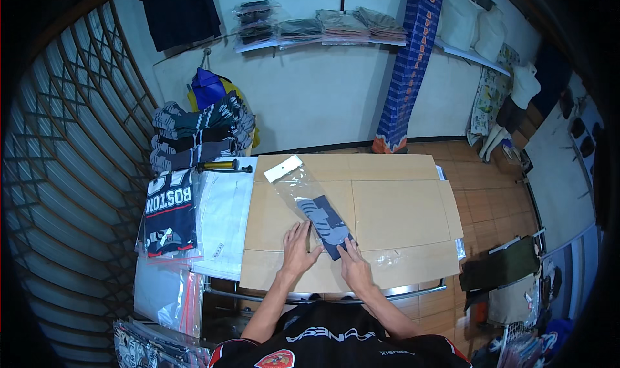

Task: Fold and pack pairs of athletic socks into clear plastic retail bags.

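Observation:
A folded pair of navy and grey socks (325,223) lies slanted on the cardboard, in a clear plastic sleeve (298,183) with a white header (283,168) at its far left end. My left hand (299,250) rests beside the left edge of the socks, its fingers stretched out and the thumb spread toward them. At the near end of the socks, my right hand (355,269) has its thumb and fingertips closed on their corner. The sleeve's near opening is hidden by the hands.
Flattened cardboard (400,206) covers the table. To its left are a bagged navy jersey (170,214), a black and yellow hand pump (223,166) and a pile of grey and dark socks (200,132). A metal lattice gate (77,174) stands farther left; a mannequin (516,97) stands back right.

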A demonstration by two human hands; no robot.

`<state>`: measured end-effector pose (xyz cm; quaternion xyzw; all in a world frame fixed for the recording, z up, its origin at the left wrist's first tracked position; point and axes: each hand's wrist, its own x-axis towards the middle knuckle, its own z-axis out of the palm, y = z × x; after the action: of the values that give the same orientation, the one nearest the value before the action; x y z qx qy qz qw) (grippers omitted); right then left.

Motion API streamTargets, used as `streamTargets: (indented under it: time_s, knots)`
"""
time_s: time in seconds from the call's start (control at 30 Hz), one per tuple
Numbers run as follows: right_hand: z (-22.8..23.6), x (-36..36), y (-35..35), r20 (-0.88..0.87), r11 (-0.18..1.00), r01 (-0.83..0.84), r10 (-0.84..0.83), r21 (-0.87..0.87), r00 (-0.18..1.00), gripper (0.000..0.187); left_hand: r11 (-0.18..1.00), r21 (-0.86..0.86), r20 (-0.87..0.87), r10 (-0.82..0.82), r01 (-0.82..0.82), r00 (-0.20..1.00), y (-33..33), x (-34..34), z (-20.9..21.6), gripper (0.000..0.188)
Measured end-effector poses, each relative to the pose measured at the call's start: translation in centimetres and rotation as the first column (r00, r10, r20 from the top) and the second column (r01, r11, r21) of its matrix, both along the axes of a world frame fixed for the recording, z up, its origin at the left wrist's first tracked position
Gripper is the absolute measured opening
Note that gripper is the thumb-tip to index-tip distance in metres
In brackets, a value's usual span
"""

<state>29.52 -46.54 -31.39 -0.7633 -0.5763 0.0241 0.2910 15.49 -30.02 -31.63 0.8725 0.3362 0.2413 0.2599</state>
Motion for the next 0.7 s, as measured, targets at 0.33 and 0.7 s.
streamTargets:
  time_s: [0.33,0.7]
  knots:
    - [-0.1,0.5,4.5,-0.033,0.998,0.05,-0.049,0.025,0.998,0.034,0.999,-0.054,0.015,-0.006,0.007,1.0,-0.1,0.2,0.5,0.089]
    - [-0.1,0.1,2.8,-0.052,0.995,0.091,-0.089,0.03,0.995,0.034,0.999,-0.044,0.044,0.009,-0.007,0.999,-0.1,-0.1,0.3,0.087]
